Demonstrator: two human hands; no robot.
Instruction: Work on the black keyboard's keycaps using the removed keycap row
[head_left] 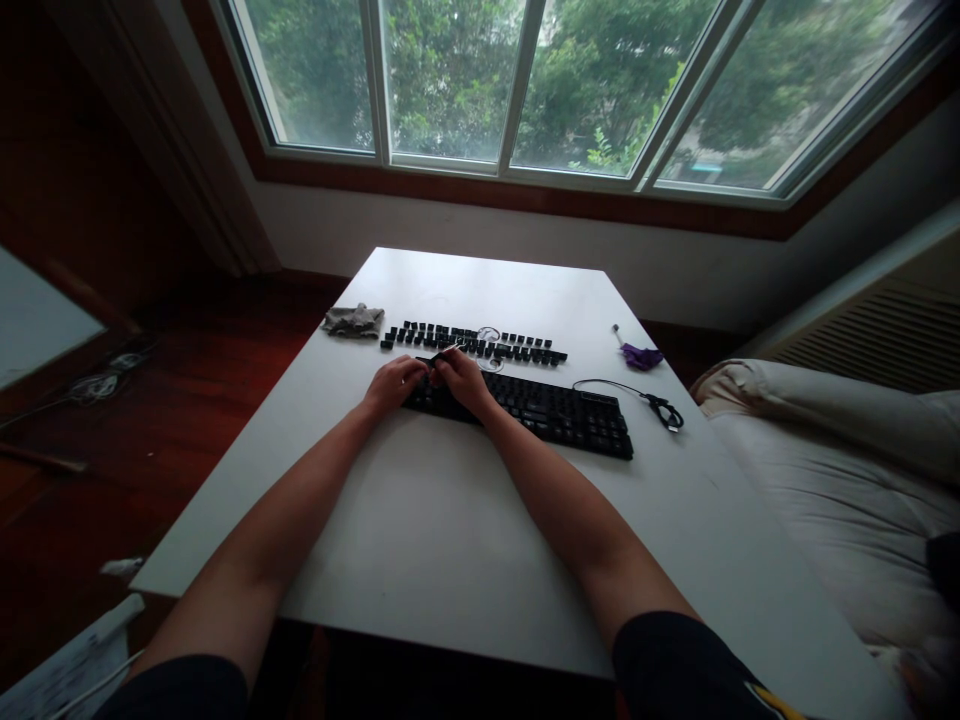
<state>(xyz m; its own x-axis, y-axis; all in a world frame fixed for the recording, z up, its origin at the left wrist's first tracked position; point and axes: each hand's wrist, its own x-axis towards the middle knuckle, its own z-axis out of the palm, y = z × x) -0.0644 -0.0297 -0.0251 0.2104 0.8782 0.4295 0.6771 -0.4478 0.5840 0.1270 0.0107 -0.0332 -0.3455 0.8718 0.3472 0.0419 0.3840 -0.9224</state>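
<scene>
A black keyboard (559, 412) lies across the white table, with both hands over its left end. My left hand (396, 383) is closed, its fingertips pinched together at the keyboard's back left corner. My right hand (463, 382) is beside it, fingers bent and pressed together, with a thin pale thing showing at the tips. What either hand grips is too small to name. Behind the keyboard, several loose black keycaps (525, 352) lie in rows. Two pale, ring-like items lie among and in front of them. The part of the keyboard under my hands is hidden.
A crumpled grey cloth (354, 321) lies left of the keycaps. On the right are a bunched purple cloth (641, 357), a small stick-like tool (617, 334) and a coiled black cable (665, 412). The white table (420, 540) stands before a window, beside a pale sofa (817, 460).
</scene>
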